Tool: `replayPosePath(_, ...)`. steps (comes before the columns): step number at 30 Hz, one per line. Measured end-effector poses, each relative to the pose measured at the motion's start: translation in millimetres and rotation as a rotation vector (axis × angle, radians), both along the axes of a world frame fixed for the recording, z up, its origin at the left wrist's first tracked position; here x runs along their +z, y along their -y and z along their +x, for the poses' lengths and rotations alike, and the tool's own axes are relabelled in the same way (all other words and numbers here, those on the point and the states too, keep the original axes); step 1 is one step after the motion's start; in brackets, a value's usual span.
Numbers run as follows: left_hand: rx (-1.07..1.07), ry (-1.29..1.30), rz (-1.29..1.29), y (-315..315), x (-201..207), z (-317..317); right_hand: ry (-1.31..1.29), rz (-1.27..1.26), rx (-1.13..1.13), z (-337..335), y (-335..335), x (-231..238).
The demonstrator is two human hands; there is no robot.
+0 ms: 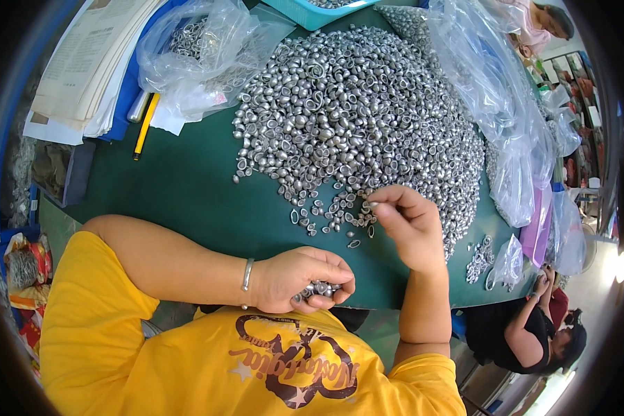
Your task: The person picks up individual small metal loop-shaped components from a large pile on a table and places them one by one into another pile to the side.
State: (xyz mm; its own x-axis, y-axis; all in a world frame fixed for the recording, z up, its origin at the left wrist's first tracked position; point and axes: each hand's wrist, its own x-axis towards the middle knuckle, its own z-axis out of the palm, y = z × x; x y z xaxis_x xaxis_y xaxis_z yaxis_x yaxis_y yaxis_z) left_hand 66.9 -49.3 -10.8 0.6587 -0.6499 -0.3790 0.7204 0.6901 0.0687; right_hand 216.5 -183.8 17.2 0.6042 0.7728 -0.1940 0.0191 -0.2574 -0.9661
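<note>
A wide heap of small silver-grey metal pieces [353, 104], some rounded and some ring-like, covers much of the green tabletop. Close to my body, my left hand [301, 277] is cupped and curled round a handful of the same metal pieces [317, 291]. My right hand [412, 225] hovers at the near edge of the heap, thumb and forefinger pinched on one small metal piece [374, 204]. Several loose pieces lie scattered on the table just left of that hand.
Clear plastic bags of metal parts [201, 52] lie at the back left, beside papers [76, 62] and a yellow-black pencil [146, 128]. A blue tray [312, 15] stands behind the heap. More bags [492, 104] line the right, where another person [527, 326] sits.
</note>
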Motion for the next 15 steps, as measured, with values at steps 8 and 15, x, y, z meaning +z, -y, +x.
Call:
replayPosePath(8, 0.001, 0.004, -0.036, 0.2, -1.1, 0.4, -0.829, 0.376, 0.062, 13.2, 8.9, -1.3)
replayPosePath(15, 0.005, 0.008, -0.03, 1.4, -1.3, 0.4, -0.494, 0.249, -0.172, 10.2, 5.8, 2.0)
